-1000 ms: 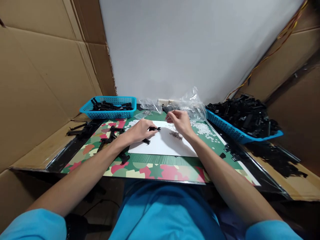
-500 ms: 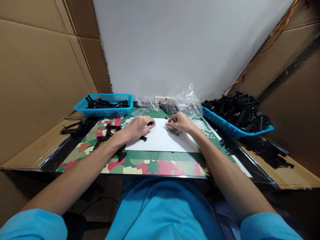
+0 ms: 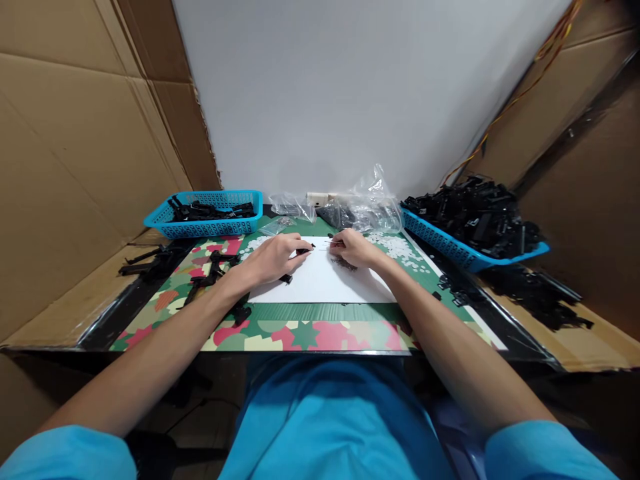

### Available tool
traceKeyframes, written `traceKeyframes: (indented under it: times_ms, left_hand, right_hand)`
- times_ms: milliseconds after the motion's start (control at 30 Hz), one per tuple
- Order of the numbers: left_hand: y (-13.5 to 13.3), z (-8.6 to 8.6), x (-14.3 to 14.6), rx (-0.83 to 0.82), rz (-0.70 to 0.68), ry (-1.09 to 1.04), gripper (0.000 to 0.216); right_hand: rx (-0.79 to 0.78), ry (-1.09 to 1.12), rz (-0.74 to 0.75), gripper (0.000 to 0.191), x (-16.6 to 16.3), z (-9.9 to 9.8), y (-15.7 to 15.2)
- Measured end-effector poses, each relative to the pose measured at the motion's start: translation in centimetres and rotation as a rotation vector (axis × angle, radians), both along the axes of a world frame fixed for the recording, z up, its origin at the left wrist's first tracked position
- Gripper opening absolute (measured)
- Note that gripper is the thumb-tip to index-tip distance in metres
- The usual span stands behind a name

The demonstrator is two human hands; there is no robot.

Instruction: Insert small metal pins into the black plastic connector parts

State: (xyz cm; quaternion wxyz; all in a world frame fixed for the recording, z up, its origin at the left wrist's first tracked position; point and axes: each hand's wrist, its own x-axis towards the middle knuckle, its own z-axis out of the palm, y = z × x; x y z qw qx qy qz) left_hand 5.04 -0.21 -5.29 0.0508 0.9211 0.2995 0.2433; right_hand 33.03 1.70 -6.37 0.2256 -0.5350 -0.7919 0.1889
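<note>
My left hand (image 3: pixel 276 259) is closed around a black plastic part (image 3: pixel 303 251), whose end shows past the fingertips over a white sheet (image 3: pixel 310 288). Another black end of a part pokes out below the same hand; I cannot tell whether it is the same piece. A short way to the right, my right hand (image 3: pixel 354 248) is pinched, its fingertips pointing toward the left hand. Something thin and dark seems to be at those fingertips, too small to name. Beneath the right hand lies a pile of tiny dark metal pieces (image 3: pixel 344 265), partly covered by it.
Blue baskets of black parts stand at the left (image 3: pixel 210 229) and right (image 3: pixel 440 243). Clear plastic bags (image 3: pixel 377 210) lie by the wall. White discs (image 3: pixel 397 248) are scattered on the camouflage mat (image 3: pixel 320 337). Black parts (image 3: pixel 217 263) lie left of the sheet; cardboard walls (image 3: pixel 90 120) flank the table.
The right fingertips have drawn together and moved slightly toward the left hand. The left hand still holds the black part, turned a little. The whole view has shifted slightly.
</note>
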Motion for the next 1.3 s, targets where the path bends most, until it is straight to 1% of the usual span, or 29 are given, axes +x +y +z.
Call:
traceKeyframes:
  times_ms: [100, 233, 367, 467, 600, 800, 933, 1033, 1133, 1300]
  left_hand:
    - [-0.1, 0.0, 0.1, 0.014, 0.032, -0.016, 0.031]
    - [-0.3, 0.0, 0.5, 0.065, 0.056, -0.122, 0.031]
    - [-0.7, -0.1, 0.8, 0.153, 0.098, -0.245, 0.029]
    - [-0.9, 0.0, 0.8, 0.211, 0.13, -0.269, 0.027]
    - [-1.1, 0.1, 0.9, 0.212, 0.118, -0.26, 0.027]
    - [-1.2, -0.1, 1.4, 0.189, 0.138, -0.276, 0.024]
    - [-1.3, 0.2, 1.4, 0.188, 0.152, -0.278, 0.021]
    - [-1.3, 0.4, 1.3, 0.167, 0.149, -0.284, 0.02]
    - [-1.1, 0.3, 1.3, 0.144, 0.141, -0.3, 0.02]
    - [-0.7, 0.0, 1.3, 0.126, 0.143, -0.343, 0.023]
  right_hand:
    - [-0.026, 0.159, 0.017, 0.02, -0.7, 0.8, -0.9]
    - [-0.136, 0.483, 0.086, 0.035, -2.3, 2.0, -2.5]
    - [-0.317, 0.746, 0.201, 0.036, -3.7, 2.2, -3.5]
    - [-0.398, 0.859, 0.211, 0.033, -4.2, 2.0, -3.6]
    - [-0.437, 0.918, 0.214, 0.032, -4.0, 1.6, -3.6]
    - [-0.43, 0.901, 0.182, 0.032, -4.3, 1.2, -3.8]
    - [-0.452, 1.001, 0.198, 0.03, -4.9, 1.4, -4.1]
    - [-0.465, 1.033, 0.192, 0.027, -5.1, 1.6, -4.2]
    - [-0.441, 1.038, 0.204, 0.025, -4.9, 1.9, -4.3]
    - [-0.334, 0.969, 0.174, 0.032, -4.9, 2.1, -4.5]
